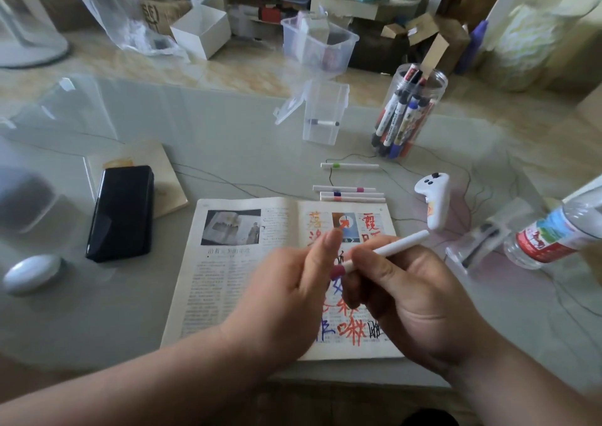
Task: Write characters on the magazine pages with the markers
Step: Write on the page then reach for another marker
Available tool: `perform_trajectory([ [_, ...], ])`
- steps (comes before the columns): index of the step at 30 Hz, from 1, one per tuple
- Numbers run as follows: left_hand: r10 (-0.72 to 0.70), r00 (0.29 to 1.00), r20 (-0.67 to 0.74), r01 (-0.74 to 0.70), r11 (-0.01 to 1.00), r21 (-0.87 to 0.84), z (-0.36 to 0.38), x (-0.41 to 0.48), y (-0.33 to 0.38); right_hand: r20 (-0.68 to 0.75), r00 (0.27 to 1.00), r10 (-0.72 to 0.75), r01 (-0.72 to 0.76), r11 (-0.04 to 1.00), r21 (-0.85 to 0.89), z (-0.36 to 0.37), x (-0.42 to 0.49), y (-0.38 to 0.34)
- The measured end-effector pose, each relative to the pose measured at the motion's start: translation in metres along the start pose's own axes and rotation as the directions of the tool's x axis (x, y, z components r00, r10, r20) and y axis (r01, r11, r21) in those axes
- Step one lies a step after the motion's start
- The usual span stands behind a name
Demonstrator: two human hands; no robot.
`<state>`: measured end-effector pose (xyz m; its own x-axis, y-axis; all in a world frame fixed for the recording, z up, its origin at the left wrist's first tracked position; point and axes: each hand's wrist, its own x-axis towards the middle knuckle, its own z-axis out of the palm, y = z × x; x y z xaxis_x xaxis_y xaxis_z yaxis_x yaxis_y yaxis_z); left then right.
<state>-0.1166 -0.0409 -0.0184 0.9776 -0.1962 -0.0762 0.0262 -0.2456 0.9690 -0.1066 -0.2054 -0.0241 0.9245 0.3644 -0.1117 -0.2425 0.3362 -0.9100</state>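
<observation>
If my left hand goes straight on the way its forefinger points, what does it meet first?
Likely the three white markers just beyond the magazine, if the left hand clears the page; depth is unclear.

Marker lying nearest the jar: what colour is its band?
Green; the marker shows best in head view.

A black case, a white controller and a water bottle rest on the glass table.

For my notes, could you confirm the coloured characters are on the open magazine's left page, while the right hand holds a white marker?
No: the head view shows the coloured characters on the right page; the right hand holds the white marker.
</observation>
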Motion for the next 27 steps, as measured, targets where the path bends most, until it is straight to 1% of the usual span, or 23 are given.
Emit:
perform_trajectory([
  [2, 0.026, 0.997, 0.067, -0.032, 0.996, 0.085, -0.003, 0.004, 0.007, -0.047, 0.999, -0.014, 0.010, 0.997, -0.082, 0.002, 0.003, -0.003],
  [4, 0.011, 0.993, 0.120, -0.035, 0.980, 0.195, -0.010, 0.011, 0.020, -0.104, 0.993, -0.052, 0.033, 0.985, -0.171, 0.004, 0.009, -0.012],
  [6, 0.040, 0.996, 0.080, -0.065, 0.938, 0.339, -0.022, 0.019, 0.033, -0.177, 0.977, -0.115, 0.076, 0.975, -0.211, 0.003, 0.018, -0.027],
  [8, 0.096, 0.995, 0.003, -0.087, 0.895, 0.438, -0.039, 0.029, 0.045, -0.266, 0.942, -0.203, 0.127, 0.953, -0.275, -0.001, 0.028, -0.043],
  [10, 0.119, 0.989, -0.085, -0.067, 0.887, 0.457, -0.059, 0.041, 0.047, -0.324, 0.906, -0.271, 0.144, 0.919, -0.367, -0.005, 0.044, -0.054],
  [11, 0.112, 0.987, -0.114, -0.050, 0.894, 0.445, -0.068, 0.046, 0.046, -0.331, 0.896, -0.297, 0.143, 0.897, -0.418, -0.007, 0.054, -0.058],
  [13, 0.082, 0.987, -0.139, -0.014, 0.902, 0.432, -0.081, 0.051, 0.042, -0.318, 0.883, -0.345, 0.132, 0.833, -0.537, -0.011, 0.077, -0.065],
  [16, 0.045, 0.991, -0.125, 0.019, 0.881, 0.472, -0.087, 0.053, 0.034, -0.294, 0.845, -0.445, 0.105, 0.679, -0.727, -0.019, 0.123, -0.080],
  [18, 0.045, 0.991, -0.130, 0.025, 0.870, 0.493, -0.092, 0.057, 0.030, -0.279, 0.823, -0.494, 0.079, 0.587, -0.806, -0.020, 0.159, -0.092],
  [20, 0.071, 0.986, -0.150, 0.014, 0.866, 0.500, -0.100, 0.066, 0.026, -0.285, 0.815, -0.505, 0.046, 0.545, -0.837, -0.020, 0.194, -0.102],
  [22, 0.088, 0.978, -0.189, 0.012, 0.881, 0.474, -0.109, 0.077, 0.023, -0.329, 0.816, -0.475, -0.015, 0.551, -0.834, -0.020, 0.226, -0.108],
  [24, 0.098, 0.970, -0.221, 0.008, 0.901, 0.435, -0.115, 0.085, 0.019, -0.395, 0.810, -0.434, -0.080, 0.585, -0.807, -0.020, 0.252, -0.110],
  [26, 0.134, 0.964, -0.229, -0.015, 0.890, 0.456, -0.117, 0.091, 0.015, -0.435, 0.812, -0.390, -0.113, 0.626, -0.772, -0.019, 0.271, -0.111],
  [27, 0.153, 0.962, -0.224, -0.027, 0.875, 0.483, -0.117, 0.093, 0.012, -0.436, 0.825, -0.359, -0.125, 0.636, -0.761, -0.019, 0.277, -0.111],
])
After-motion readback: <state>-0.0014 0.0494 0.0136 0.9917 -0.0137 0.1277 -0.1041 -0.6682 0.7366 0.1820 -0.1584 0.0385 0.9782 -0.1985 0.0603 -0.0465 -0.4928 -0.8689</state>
